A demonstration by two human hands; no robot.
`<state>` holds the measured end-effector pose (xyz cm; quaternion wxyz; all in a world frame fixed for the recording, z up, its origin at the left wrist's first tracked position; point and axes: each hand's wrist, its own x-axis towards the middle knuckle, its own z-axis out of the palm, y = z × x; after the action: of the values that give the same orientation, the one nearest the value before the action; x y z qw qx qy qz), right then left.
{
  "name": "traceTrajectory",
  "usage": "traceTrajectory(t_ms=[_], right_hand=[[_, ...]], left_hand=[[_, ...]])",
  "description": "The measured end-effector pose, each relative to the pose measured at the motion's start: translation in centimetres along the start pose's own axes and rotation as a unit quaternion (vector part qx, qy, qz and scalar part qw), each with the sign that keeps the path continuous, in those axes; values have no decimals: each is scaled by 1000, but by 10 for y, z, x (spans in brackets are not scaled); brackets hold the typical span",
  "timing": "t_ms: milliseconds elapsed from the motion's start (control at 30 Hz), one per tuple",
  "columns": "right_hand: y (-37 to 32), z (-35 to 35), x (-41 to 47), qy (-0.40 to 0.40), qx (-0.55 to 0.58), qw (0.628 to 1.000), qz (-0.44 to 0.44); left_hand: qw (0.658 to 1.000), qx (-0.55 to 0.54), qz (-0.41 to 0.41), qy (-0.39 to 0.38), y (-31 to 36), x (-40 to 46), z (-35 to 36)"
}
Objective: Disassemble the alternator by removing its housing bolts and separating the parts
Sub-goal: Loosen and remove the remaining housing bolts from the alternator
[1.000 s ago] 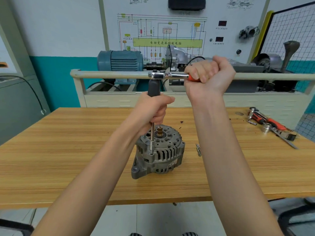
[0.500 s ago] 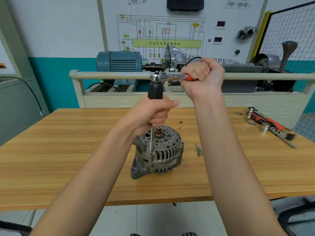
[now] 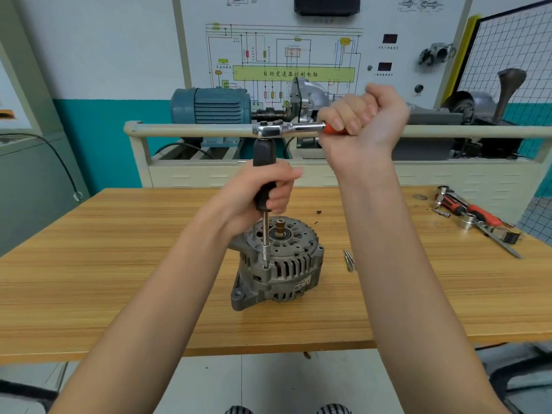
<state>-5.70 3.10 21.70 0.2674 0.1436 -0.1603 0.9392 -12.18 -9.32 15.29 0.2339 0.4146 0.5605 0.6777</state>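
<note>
— Two loose bolts (image 3: 349, 260) already lie on the table (image 3: 119, 264) just right of the alternator (image 3: 276, 261), so I judge I'm partway through the housing bolts. Where would you say the alternator sits?

— Upright near the middle of the table, shaft end up, right under your hands. What's on it now?

— The extension (image 3: 265, 234) stands nearly vertical with its tip down in a bolt recess at the housing's near left edge. My left hand (image 3: 263, 192) is wrapped around the black grip just above the alternator, not touching the housing. My right hand (image 3: 363, 115) is fisted on the red handle of the ratchet (image 3: 286, 128), well above and to the right.

— How do you do this well?

— Keep the extension plumb with the left hand and press down so the tip stays seated, then swing the ratchet level with the right. Nothing clamps the alternator, so I think a hard pull could tip or spin it.
</note>
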Motion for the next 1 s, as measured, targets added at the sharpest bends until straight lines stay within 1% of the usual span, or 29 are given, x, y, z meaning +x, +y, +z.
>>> traceTrajectory(t_ms=[33, 67, 133, 167, 233, 300, 367, 400, 433, 467, 500, 567, 600, 667, 733, 767, 800, 867, 933, 1000], right_hand=[[0, 0, 6, 6, 11, 999, 35], [0, -1, 11, 10, 26, 998, 64], [0, -5, 15, 15, 57, 994, 90], [1, -6, 14, 17, 65, 994, 85], [2, -8, 9, 20, 57, 997, 42], [4, -7, -1, 13, 19, 999, -30], [8, -3, -14, -7, -28, 994, -109], [9, -1, -20, -15, -42, 990, -135], [10, 1, -23, -21, -50, 988, -146], [9, 2, -23, -22, -51, 988, -141], [7, 2, -21, -19, -47, 991, -123], [3, 2, -10, -2, -28, 998, -58], [1, 2, -4, 9, -15, 1000, -20], [0, 1, 7, 24, 9, 999, 38], [0, -1, 13, 27, 24, 998, 60], [0, -2, 13, 28, 29, 997, 61], [1, -3, 12, 31, 34, 997, 57], [2, -5, 7, 34, 38, 998, 29], [4, -4, -3, 21, 16, 999, -21], [10, 0, -17, -6, -35, 995, -97]], left_hand=[[1000, -3, -7, -13, 0, 0, 0], [1000, 9, -13, -7, 0, 0, 2], [998, 49, -22, 43, -2, 2, 7], [995, 59, -24, 78, -3, 3, 10], [986, 58, -21, 153, -5, 5, 14], [974, 58, -18, 219, -8, 10, 18], [962, 77, -13, 263, -10, 12, 23], [960, 83, -10, 268, -11, 12, 23], [963, 84, -9, 257, -10, 11, 22], [971, 80, -9, 227, -9, 9, 19], [981, 74, -9, 177, -7, 6, 14], [995, 75, -14, 70, 0, 0, 4], [996, 81, -16, 35, 4, -1, 1], [997, 75, -17, 4, 5, 0, 0], [999, 33, -10, -3, 2, 2, 5], [1000, 19, -5, 7, 0, 2, 7], [999, 17, -2, 31, -2, 3, 9], [993, 31, 0, 116, -5, 4, 13], [973, 53, 1, 226, -9, 9, 18], [945, 72, 4, 319, -12, 15, 24]])
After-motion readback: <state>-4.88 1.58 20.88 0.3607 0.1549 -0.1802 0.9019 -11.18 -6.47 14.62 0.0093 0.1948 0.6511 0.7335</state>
